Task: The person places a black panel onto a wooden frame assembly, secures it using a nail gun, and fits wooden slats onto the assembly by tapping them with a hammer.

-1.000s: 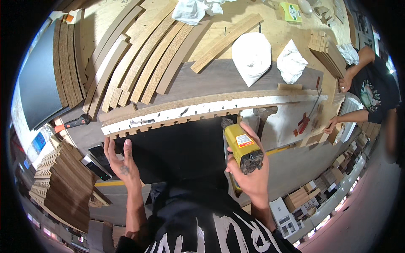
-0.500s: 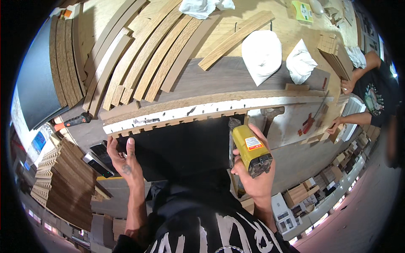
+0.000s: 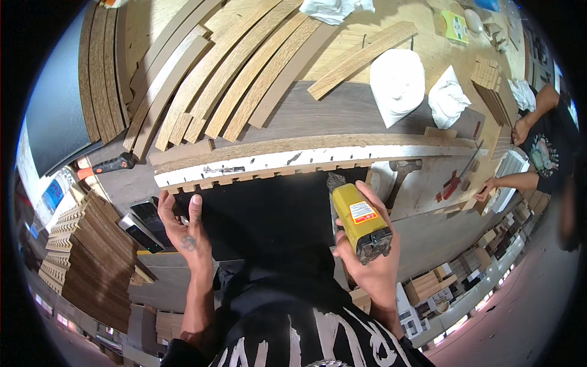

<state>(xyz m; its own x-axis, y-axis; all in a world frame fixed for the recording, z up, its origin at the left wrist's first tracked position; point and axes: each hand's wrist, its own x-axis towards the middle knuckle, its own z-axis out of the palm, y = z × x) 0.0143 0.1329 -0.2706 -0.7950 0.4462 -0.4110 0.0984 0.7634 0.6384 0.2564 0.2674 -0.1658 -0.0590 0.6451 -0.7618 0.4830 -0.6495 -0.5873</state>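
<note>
My right hand point(image 3: 374, 257) is closed around a yellow rectangular bottle point(image 3: 356, 214) with a printed label and a dark, crusted base turned up toward me. Its dark far end lies close to the near edge of a long notched wooden strip point(image 3: 269, 174). That strip runs left to right beside a white strip point(image 3: 318, 157) with dark marks on its face. At the left end, my left hand point(image 3: 186, 226) grips the notched strip, thumb and fingertips at its near edge. Some of its fingers are hidden below.
Wooden slats point(image 3: 226, 79) lie across the table's far left, with white bags point(image 3: 397, 85) farther right. A hammer point(image 3: 400, 177) and red-handled pliers point(image 3: 449, 186) lie right of the bottle. Stacked ridged panels point(image 3: 92, 244) stand at left. A co-worker's arms point(image 3: 520, 181) reach in from the right.
The bottle has moved left along the notched strip, its dark base still facing me. My left hand keeps its place at the strip's end. The whole view has shifted slightly.
</note>
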